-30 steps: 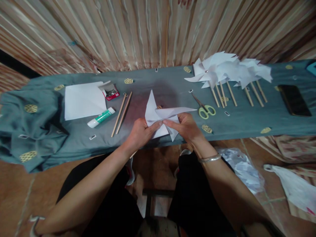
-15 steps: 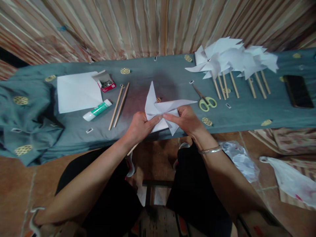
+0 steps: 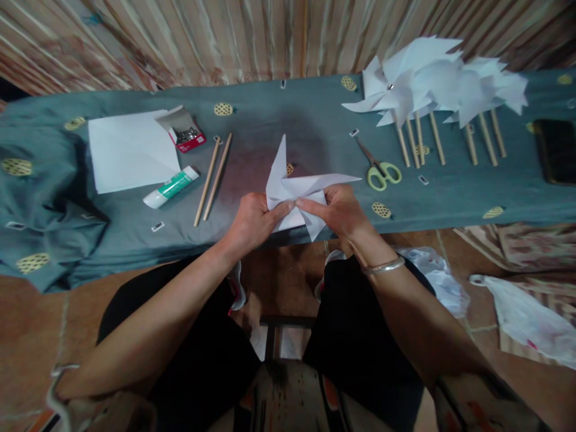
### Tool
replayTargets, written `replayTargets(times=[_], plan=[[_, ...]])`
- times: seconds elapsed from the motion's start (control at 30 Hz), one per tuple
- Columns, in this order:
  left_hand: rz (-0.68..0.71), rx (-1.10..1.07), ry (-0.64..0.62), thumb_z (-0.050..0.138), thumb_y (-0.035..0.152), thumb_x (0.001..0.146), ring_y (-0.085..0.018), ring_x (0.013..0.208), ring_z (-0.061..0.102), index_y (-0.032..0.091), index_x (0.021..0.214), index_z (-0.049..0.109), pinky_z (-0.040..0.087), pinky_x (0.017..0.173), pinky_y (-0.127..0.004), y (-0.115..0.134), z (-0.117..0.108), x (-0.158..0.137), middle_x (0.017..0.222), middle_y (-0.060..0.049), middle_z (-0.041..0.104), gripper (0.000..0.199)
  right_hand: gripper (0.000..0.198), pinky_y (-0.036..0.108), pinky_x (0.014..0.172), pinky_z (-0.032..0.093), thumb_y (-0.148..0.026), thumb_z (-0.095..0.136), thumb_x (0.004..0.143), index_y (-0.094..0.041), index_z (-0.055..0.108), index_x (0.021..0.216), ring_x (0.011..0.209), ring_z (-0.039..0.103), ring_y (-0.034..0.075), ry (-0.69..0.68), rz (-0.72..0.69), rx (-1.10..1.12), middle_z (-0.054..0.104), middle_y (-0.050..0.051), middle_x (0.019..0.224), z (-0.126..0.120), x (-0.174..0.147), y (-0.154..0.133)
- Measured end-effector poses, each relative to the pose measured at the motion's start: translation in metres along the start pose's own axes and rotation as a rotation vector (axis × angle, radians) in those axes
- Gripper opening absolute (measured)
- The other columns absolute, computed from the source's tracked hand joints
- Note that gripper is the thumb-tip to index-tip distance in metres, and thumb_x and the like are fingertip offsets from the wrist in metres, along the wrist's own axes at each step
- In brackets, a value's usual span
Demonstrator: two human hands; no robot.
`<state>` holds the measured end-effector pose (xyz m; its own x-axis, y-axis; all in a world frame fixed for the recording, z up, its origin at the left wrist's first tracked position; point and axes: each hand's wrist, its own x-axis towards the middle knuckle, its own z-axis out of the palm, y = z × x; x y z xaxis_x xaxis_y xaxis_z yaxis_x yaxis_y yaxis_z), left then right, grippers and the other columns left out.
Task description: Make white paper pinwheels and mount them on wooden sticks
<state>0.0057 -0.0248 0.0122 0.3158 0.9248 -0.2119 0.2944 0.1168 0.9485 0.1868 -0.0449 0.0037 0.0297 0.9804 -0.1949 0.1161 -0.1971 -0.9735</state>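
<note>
Both my hands grip a white paper pinwheel [image 3: 279,171] above the front edge of the cloth-covered table. My left hand [image 3: 257,217] is closed on its left side, and my right hand [image 3: 341,208] is closed on its right side. The two thumbs meet at the pinwheel's centre and press on it. One blade points up and another points right; a lower one hangs between the hands. My fingers behind the paper are hidden, and no stick shows below my left hand.
Left on the table [image 3: 252,156]: white paper sheets [image 3: 128,150], a red box of metal pins [image 3: 185,133], a glue stick [image 3: 171,187] and two wooden sticks [image 3: 218,177]. Right: green-handled scissors [image 3: 381,174], several finished pinwheels [image 3: 432,84] and a phone [image 3: 557,150]. Plastic bags [image 3: 531,318] lie on the floor.
The view has shifted, so the table things appear higher and more spread. The stick end seen below my left hand is out of sight. My thumbs stay at the pinwheel's centre.
</note>
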Motion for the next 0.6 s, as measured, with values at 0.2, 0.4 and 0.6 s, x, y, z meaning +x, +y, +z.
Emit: replayTargets(times=[0.2, 0.4, 0.6], plan=[[0.055, 0.102, 0.006, 0.067, 0.042, 0.078, -0.012, 0.056, 0.050, 0.014, 0.056, 0.059, 0.037, 0.051, -0.023, -0.001, -0.001, -0.001, 0.057, 0.000, 0.055, 0.037, 0.039, 0.028, 0.057, 0.048, -0.047, 0.081, 0.064, -0.011, 0.075, 0.079, 0.063, 0.061, 0.016, -0.004, 0.017, -0.053, 0.071, 0.005, 0.072, -0.001, 0.000, -0.001], [0.036, 0.056, 0.004, 0.068, 0.040, 0.075, -0.014, 0.058, 0.051, 0.012, 0.062, 0.064, 0.038, 0.053, -0.024, 0.006, 0.000, -0.002, 0.060, -0.001, 0.058, 0.031, 0.043, 0.027, 0.060, 0.050, -0.046, 0.084, 0.057, -0.013, 0.076, 0.084, 0.071, 0.064, 0.017, -0.110, 0.050, 0.077, 0.075, 0.006, 0.083, -0.004, 0.000, -0.013], [0.050, 0.032, -0.004, 0.069, 0.038, 0.073, -0.012, 0.056, 0.049, 0.012, 0.058, 0.064, 0.038, 0.052, -0.022, 0.007, 0.000, -0.006, 0.057, 0.000, 0.057, 0.031, 0.046, 0.027, 0.060, 0.051, -0.045, 0.089, 0.050, -0.013, 0.076, 0.081, 0.066, 0.063, 0.015, -0.133, 0.078, 0.128, 0.075, 0.005, 0.079, -0.004, -0.005, -0.019]])
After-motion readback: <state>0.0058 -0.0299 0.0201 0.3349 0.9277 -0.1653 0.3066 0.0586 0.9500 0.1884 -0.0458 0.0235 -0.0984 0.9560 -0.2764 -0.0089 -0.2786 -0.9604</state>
